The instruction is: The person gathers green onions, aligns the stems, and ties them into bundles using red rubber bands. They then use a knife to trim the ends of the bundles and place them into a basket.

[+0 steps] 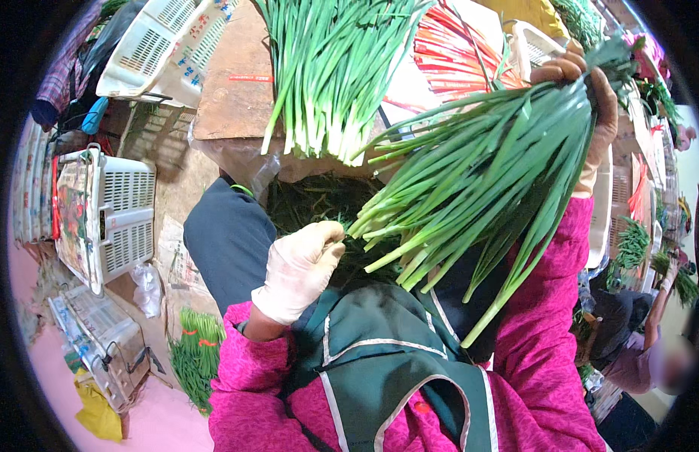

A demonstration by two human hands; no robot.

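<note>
My right hand (588,99), raised at the upper right, grips a loose bunch of flat-leaved greens (485,164), apparently garlic chives. Its pale stem ends fan down towards my lap, and the leaf tips stick out beyond the hand. In a white glove, my left hand (301,268) is curled with thumb against fingers, just left of the lowest stem ends. Anything thin pinched in it cannot be made out. Ahead, a pile of similar greens (332,85) lies on a wooden board (236,107), stem ends towards me. Red printed strips (456,56) are spread right of the pile.
Leaf scraps (321,198) lie below the board's near edge. White plastic crates (129,198) stand at left, another crate (157,45) at the upper left. A red-banded bundle of greens (196,356) rests on the floor. At far right a co-worker (637,344) handles greens.
</note>
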